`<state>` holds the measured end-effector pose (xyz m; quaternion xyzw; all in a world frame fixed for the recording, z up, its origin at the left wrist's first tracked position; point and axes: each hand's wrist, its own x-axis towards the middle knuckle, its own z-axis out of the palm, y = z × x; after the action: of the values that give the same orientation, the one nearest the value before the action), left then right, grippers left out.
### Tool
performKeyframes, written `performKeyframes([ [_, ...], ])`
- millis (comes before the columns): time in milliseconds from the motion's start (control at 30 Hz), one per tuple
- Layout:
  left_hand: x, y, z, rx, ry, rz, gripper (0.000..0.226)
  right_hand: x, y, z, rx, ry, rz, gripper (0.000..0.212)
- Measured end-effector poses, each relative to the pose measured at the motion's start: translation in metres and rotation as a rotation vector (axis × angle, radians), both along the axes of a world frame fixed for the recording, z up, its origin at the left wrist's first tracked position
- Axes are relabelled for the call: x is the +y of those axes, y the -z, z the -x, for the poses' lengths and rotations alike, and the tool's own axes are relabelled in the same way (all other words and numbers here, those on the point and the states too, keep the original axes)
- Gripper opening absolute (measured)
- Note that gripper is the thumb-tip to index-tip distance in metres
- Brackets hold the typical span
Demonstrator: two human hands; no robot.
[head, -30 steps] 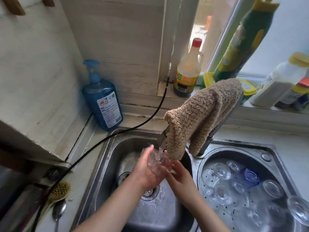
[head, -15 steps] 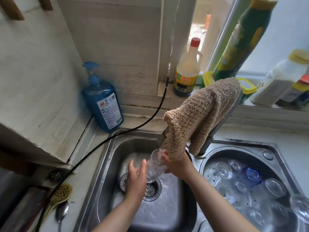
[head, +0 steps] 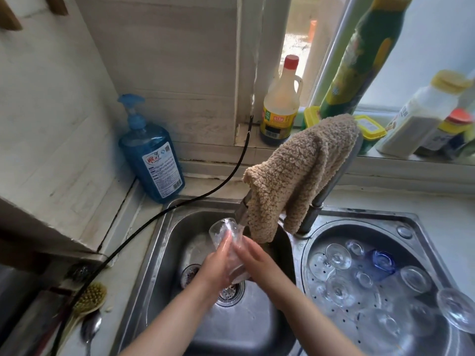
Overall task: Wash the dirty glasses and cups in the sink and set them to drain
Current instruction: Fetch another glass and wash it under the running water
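Steel sink under the window; both hands wrap one glass under the tap, left hand and right hand clasping it; rinsing step, I'd say; next, upend it in the drainer among the others.

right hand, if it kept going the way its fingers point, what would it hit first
Probably the brown cloth draped over the tap: the right hand, gripping the clear glass, points up toward its hanging lower edge. Depth is unclear.
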<state>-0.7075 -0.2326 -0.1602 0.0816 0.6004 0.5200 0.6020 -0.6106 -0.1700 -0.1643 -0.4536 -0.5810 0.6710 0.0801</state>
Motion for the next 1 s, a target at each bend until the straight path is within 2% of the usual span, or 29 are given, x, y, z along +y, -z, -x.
performKeyframes([
  [67,0.005,0.007,-0.002,-0.122,-0.05,0.033,0.066,-0.015,0.004,-0.003,0.013,0.045,-0.138,0.041],
  [100,0.007,0.011,-0.002,-0.24,-0.089,0.025,0.07,-0.021,0.004,-0.004,-0.019,0.089,-0.241,0.039],
  [200,0.009,0.013,-0.01,-0.525,-0.163,-0.048,0.077,-0.031,-0.007,-0.009,-0.121,0.162,-0.547,0.062],
  [333,0.008,0.012,-0.015,-0.691,-0.113,-0.123,0.076,-0.02,-0.031,-0.021,-0.301,-0.051,-0.762,0.061],
  [433,0.008,0.005,-0.024,-0.684,-0.042,-0.046,0.074,-0.011,-0.044,-0.031,-0.418,-0.24,-0.881,0.062],
  [533,0.009,-0.008,-0.05,-0.753,-0.097,-0.133,0.06,-0.01,-0.048,-0.052,-0.387,-0.245,-0.889,0.061],
  [567,0.006,-0.006,-0.052,-0.722,0.01,-0.071,0.066,-0.01,-0.047,-0.064,-0.332,-0.183,-0.837,0.058],
  [633,0.003,0.005,-0.056,-0.398,0.336,0.048,0.083,-0.015,-0.044,-0.092,-0.227,-0.05,-0.734,0.05],
  [767,0.004,-0.005,-0.085,-0.286,0.568,0.165,0.079,-0.029,-0.04,-0.145,-0.23,0.125,-0.689,0.051],
  [867,0.012,-0.004,-0.121,0.056,0.625,0.194,0.072,-0.036,-0.041,-0.179,-0.308,0.214,-0.698,0.052],
  [933,0.013,0.011,-0.129,0.417,0.603,0.152,0.06,-0.034,-0.042,-0.206,-0.35,0.317,-0.655,0.054],
  [1000,0.015,0.026,-0.134,0.615,0.6,0.127,0.042,-0.029,-0.043,-0.234,-0.401,0.449,-0.608,0.054],
])
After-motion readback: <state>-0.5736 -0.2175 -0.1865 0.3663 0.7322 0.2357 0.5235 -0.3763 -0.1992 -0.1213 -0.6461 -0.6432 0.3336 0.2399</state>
